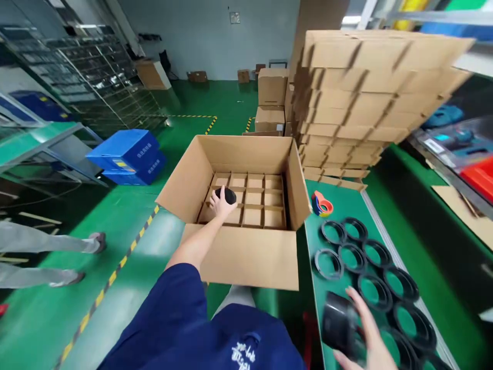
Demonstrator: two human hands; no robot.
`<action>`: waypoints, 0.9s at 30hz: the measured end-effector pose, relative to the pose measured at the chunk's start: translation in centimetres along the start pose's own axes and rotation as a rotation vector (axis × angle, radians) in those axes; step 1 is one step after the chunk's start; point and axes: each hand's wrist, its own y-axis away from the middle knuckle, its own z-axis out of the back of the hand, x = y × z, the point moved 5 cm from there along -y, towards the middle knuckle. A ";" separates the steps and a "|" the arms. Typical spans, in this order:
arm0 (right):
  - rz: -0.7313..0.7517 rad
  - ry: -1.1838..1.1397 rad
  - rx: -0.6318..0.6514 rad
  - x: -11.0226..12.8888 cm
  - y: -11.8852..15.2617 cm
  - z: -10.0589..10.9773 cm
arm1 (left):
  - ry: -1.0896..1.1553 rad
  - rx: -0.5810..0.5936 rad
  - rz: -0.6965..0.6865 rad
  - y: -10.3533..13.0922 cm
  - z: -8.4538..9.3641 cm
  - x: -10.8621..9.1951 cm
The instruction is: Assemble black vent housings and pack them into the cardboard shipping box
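Observation:
My left hand (221, 205) reaches into an open cardboard box (246, 257), its fingers closed round a black cylindrical part (228, 196). Inside, a cardboard divider (253, 206) splits the box into several square compartments. The held part is over the left side of this grid; whether it touches the bottom is hidden. At the lower right, my right hand (365, 329) grips another black cylinder (339, 324), blurred, above the green table (316, 246). Beside and beneath that hand lie several black rings (352, 258) in rows.
Orange and blue tape dispensers (322, 203) lie on the table near the box. Stacked cardboard dividers (354, 103) rise at the back right. Blue boxes (129, 154) stand on the floor at left, and a person's legs (46, 252) show farther left. Closed cartons (271, 97) stand behind.

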 end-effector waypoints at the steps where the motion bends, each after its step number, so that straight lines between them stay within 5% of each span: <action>1: 0.055 0.029 0.106 2.4 -4.6 -3.2 | -0.009 0.011 0.031 -3.6 -0.3 1.1; 3: 0.178 0.081 0.257 7.0 -14.7 -10.5 | -0.015 0.043 0.077 -10.2 -1.2 3.0; 6: 0.274 0.200 0.292 12.0 -30.6 -21.2 | -0.023 0.080 0.068 -17.7 -3.3 5.2; 9: 0.197 0.419 0.308 13.7 -44.0 -30.6 | -0.043 0.108 0.010 -22.3 -5.8 6.2; 12: 0.085 0.623 0.352 13.8 -52.7 -37.8 | -0.053 0.147 0.021 -24.9 -8.2 6.8; 18: 0.112 0.827 0.390 13.2 -59.2 -46.0 | -0.085 0.231 -0.005 -27.0 -11.7 7.2; 27: 0.156 0.855 0.478 8.4 -58.7 -48.8 | -0.114 0.260 -0.137 -27.4 -15.1 8.9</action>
